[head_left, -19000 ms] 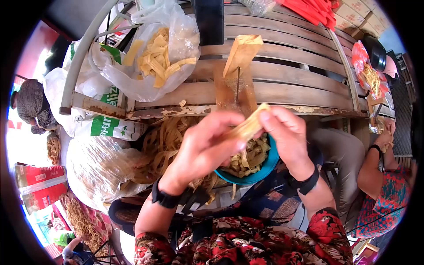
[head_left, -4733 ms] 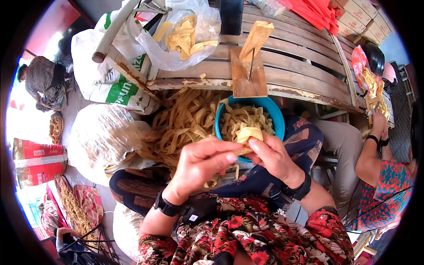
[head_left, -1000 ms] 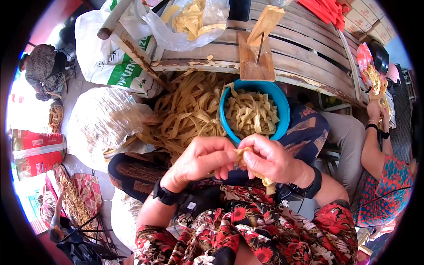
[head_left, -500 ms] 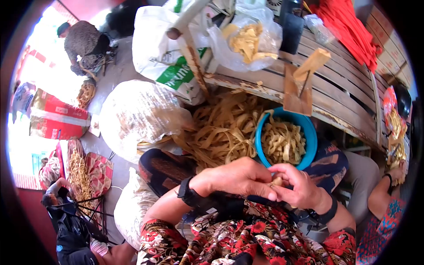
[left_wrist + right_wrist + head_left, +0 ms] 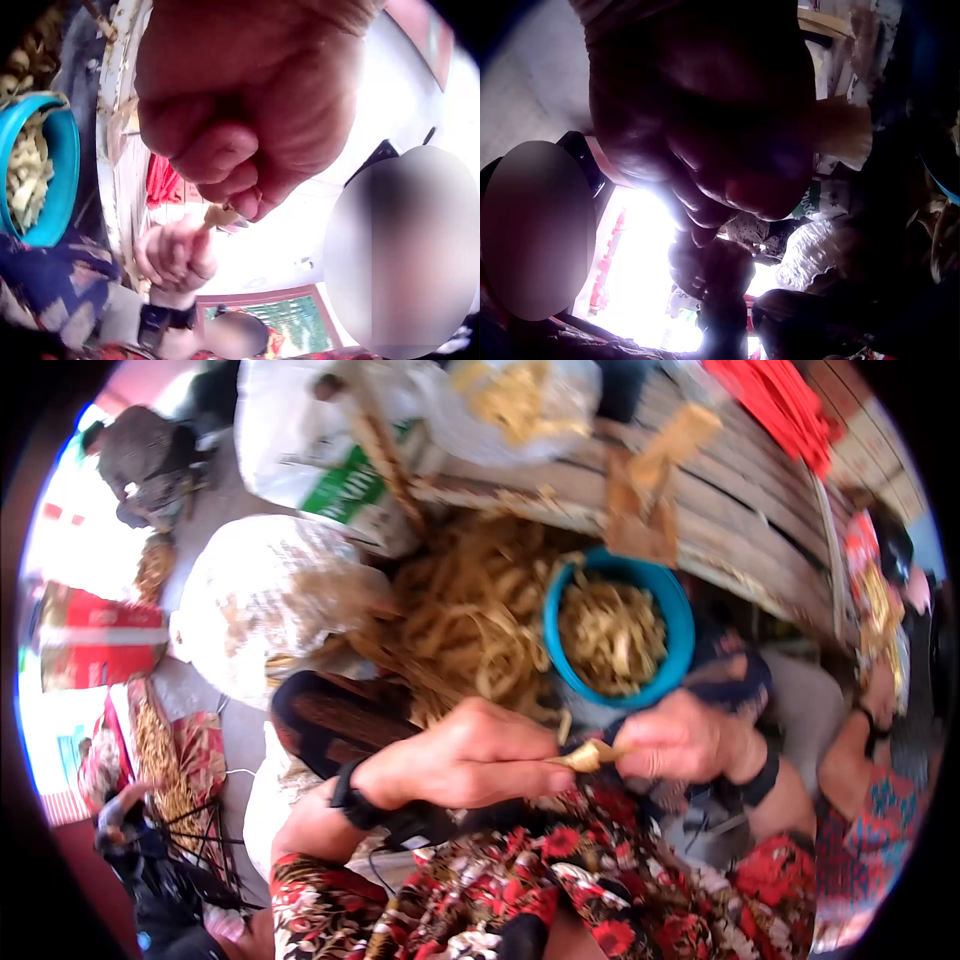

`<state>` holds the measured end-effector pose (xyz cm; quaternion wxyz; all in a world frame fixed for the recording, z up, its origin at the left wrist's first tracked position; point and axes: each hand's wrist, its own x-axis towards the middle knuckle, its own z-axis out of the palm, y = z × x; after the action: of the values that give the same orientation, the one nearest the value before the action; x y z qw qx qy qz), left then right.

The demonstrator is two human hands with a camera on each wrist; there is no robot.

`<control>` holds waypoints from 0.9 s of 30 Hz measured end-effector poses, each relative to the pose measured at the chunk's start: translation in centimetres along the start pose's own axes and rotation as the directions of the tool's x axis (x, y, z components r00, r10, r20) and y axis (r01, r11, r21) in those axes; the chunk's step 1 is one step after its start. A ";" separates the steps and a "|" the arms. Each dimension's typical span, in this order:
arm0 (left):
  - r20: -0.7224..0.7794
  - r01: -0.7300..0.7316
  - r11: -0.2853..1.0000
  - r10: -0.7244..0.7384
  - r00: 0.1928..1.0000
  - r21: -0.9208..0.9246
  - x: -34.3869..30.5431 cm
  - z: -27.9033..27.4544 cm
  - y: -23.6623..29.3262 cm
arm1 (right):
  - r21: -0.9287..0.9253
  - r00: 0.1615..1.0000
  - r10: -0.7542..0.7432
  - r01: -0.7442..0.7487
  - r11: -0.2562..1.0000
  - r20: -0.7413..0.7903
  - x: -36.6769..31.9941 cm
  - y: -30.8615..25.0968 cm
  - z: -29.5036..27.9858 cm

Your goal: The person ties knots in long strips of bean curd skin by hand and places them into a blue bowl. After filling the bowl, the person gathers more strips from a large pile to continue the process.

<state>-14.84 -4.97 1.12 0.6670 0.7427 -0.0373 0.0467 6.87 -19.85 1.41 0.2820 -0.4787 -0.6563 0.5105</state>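
In the head view my left hand (image 5: 470, 755) and right hand (image 5: 690, 738) are a short way apart over my lap. A narrow, twisted tan-yellow strip (image 5: 590, 756) spans the gap, its ends pinched in the fingers of both hands. The left wrist view has the same strip (image 5: 219, 216) running from the left fingertips to the right hand (image 5: 176, 259). A flat strip end (image 5: 844, 131) juts out from the right hand in the dark right wrist view. Just beyond the hands stands a blue tub (image 5: 682, 622) holding many short, folded pieces (image 5: 612, 635) of similar material.
Long loose strips (image 5: 470, 610) are heaped left of the tub. Behind it stands a slatted bench (image 5: 760, 530) with a wooden stand (image 5: 640, 525) and a plastic bag of strips (image 5: 570, 430). A wrapped bundle (image 5: 270, 605) lies to the left; other people sit on both sides.
A wide strip was held flat at first, then looped in the fingers. Half a second ago the hands were together; now they have drawn apart with the strip stretched between. The head view has shifted.
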 end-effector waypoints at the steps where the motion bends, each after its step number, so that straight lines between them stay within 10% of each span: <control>1: 0.022 0.041 0.999 -0.041 0.999 0.003 -0.5 -0.2 0.3 | 0.031 0.999 0.037 -0.037 0.999 0.018 -0.4 -0.6 -0.3; 5: 0.078 0.525 0.831 -0.520 0.850 -0.180 0.5 -1.2 0.2 | -0.132 0.981 0.111 -0.132 0.982 -0.159 -0.6 0.2 -0.3; 7: 0.000 0.170 0.985 -0.170 0.985 0.008 1.5 -1.8 -1.0 | -0.196 0.982 0.071 -0.106 0.975 -0.176 -0.5 0.0 -0.7; 14: 0.065 0.394 0.916 -0.399 0.915 0.079 6.9 -1.8 -0.9 | -0.442 0.967 0.088 -0.189 0.877 -0.239 -0.2 0.2 -1.8; 18: 0.011 0.427 0.904 -0.427 0.904 0.026 8.6 -2.5 -2.1 | -0.268 0.918 0.256 -0.340 0.902 -0.303 -1.4 0.6 -3.7; 22: -0.152 0.364 0.918 -0.342 0.928 0.157 11.5 -4.0 -2.9 | -0.229 0.872 0.122 -0.256 0.939 -0.475 -1.8 3.3 -6.1; 27: -0.381 0.382 0.913 -0.305 0.872 0.142 17.0 -5.5 -7.3 | 0.107 0.663 0.353 -0.382 0.918 -0.661 0.4 7.3 -10.0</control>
<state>2.79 1.42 -3.46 0.5772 0.7837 0.2208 0.0623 17.81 -15.38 -2.34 0.3791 -0.7572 -0.4113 0.3375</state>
